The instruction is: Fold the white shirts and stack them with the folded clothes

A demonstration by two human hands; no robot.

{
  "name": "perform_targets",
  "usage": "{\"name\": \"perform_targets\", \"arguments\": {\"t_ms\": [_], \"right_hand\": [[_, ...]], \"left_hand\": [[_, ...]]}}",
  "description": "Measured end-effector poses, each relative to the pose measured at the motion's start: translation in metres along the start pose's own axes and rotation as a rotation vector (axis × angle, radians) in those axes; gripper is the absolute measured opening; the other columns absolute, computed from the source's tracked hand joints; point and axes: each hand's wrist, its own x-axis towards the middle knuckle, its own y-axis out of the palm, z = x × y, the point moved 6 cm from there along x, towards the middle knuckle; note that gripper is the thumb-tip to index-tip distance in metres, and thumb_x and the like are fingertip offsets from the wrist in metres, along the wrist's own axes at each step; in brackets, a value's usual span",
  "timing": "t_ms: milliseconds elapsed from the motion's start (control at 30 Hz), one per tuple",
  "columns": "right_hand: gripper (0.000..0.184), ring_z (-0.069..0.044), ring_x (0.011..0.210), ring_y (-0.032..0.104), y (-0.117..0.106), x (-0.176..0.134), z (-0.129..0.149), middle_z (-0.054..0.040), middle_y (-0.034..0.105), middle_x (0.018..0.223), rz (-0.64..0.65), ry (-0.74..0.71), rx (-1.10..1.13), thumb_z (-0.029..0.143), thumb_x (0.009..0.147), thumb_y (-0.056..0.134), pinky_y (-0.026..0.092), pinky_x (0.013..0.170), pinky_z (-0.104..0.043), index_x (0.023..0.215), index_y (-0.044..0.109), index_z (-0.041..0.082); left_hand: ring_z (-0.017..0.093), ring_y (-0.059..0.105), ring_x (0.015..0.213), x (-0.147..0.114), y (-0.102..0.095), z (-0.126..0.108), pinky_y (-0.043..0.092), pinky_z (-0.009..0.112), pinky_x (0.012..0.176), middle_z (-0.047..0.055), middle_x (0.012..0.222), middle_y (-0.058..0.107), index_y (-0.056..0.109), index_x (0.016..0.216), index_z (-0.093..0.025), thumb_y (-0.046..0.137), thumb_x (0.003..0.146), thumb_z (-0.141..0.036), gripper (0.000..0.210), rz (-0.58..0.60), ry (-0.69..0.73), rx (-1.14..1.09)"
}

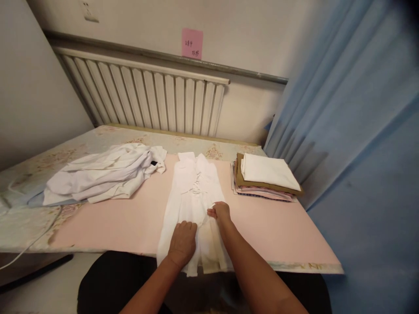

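Note:
A white garment (186, 205) with a gathered, ruched middle lies lengthwise on the pink cloth, its lower end hanging at the table's front edge. My left hand (183, 240) is closed, knuckles up, on the lower left part of it. Its fingertips are hidden, but fabric runs out from beside them. With thumb and fingers pinched, my right hand (220, 211) holds a thin edge or strip of the garment slightly raised on the right side. A slack line of fabric stretches between the two hands.
Rumpled white clothes (108, 172) are heaped at the left. A folded stack (266, 174) with white fabric on top stands at the right. The pink cloth (131, 222) covers much of the table. Behind are a radiator (147, 96) and, rightward, a blue curtain (353, 144).

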Motion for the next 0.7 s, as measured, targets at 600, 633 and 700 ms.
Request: {"name": "perform_targets", "arguments": {"t_ms": [600, 633, 700], "right_hand": [[0.015, -0.02, 0.056, 0.068, -0.003, 0.002, -0.01, 0.0032, 0.056, 0.051, -0.055, 0.08, 0.022, 0.017, 0.069, 0.063, 0.051, 0.046, -0.023, 0.081, 0.054, 0.02], [0.015, -0.02, 0.056, 0.068, -0.003, 0.003, -0.011, 0.0032, 0.057, 0.051, -0.057, 0.083, 0.026, 0.016, 0.069, 0.062, 0.051, 0.047, -0.023, 0.081, 0.053, 0.02], [0.015, -0.02, 0.057, 0.069, -0.003, 0.003, -0.012, 0.0035, 0.057, 0.05, -0.06, 0.088, 0.028, 0.014, 0.07, 0.06, 0.052, 0.048, -0.023, 0.082, 0.052, 0.02]], "left_hand": [[0.025, 0.053, 0.091, -0.015, -0.001, 0.0, 0.033, 0.039, 0.081, 0.009, 0.091, 0.063, 0.06, 0.089, -0.016, 0.042, 0.082, -0.006, 0.022, 0.159, 0.016, -0.032], [0.025, 0.054, 0.091, -0.016, -0.001, 0.001, 0.033, 0.039, 0.081, 0.009, 0.09, 0.063, 0.06, 0.089, -0.017, 0.042, 0.083, -0.007, 0.021, 0.162, 0.019, -0.033], [0.025, 0.054, 0.091, -0.017, -0.001, 0.0, 0.033, 0.039, 0.08, 0.009, 0.09, 0.063, 0.06, 0.089, -0.016, 0.043, 0.083, -0.007, 0.021, 0.168, 0.028, -0.034]]}}
